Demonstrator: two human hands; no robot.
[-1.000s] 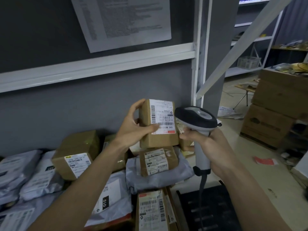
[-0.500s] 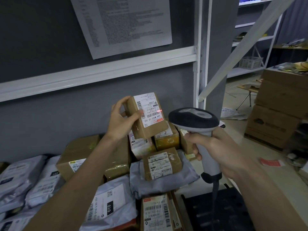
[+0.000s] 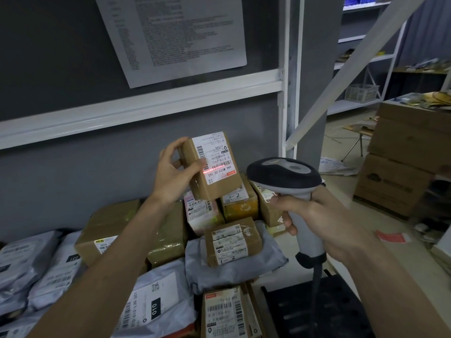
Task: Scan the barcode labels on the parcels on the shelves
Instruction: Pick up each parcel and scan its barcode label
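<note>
My left hand [image 3: 174,173] grips a small brown cardboard parcel [image 3: 211,185] and holds it up above the shelf pile, tilted, its white barcode label facing me. A red scan line crosses the lower part of that label and my thumb tip. My right hand [image 3: 319,220] grips the grey handle of a handheld barcode scanner [image 3: 284,178], whose dark head points left at the parcel from a short distance. The scanner's cable hangs down from the handle.
Below lie several labelled parcels: a large brown box [image 3: 114,230], a small box [image 3: 233,241] on a grey mailer bag [image 3: 234,269], more grey bags [image 3: 36,262] at left. A white shelf upright [image 3: 289,93] stands behind. Stacked cartons [image 3: 400,172] sit at right.
My left hand has lifted the parcel, moved it left and tilted it; the red scan line now falls on its label. The scanner has stayed pointed at it.
</note>
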